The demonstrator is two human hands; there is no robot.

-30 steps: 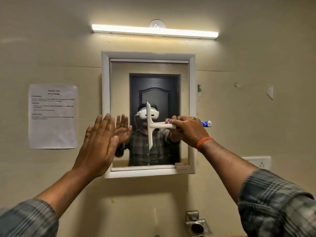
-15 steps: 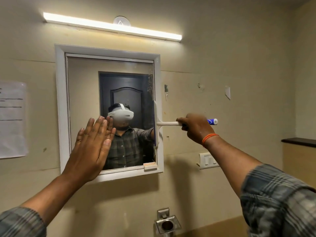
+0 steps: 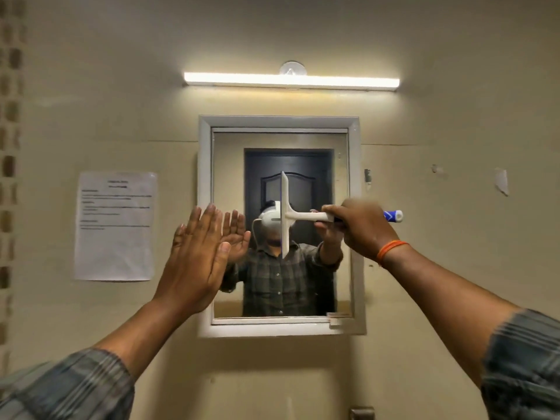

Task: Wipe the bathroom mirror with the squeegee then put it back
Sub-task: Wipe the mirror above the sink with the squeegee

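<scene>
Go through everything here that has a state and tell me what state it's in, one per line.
Tube light: switched on.
Squeegee: held, blade upright at the mirror's middle.
Mirror: on the wall, reflecting a closed dark door.
Right hand: closed around the squeegee handle.
Left hand: open, fingers straight, holding nothing.
Paper notice: stuck flat on the wall.

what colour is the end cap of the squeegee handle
Blue with a white tip, sticking out past the right hand on the squeegee; the head view shows it.
</scene>
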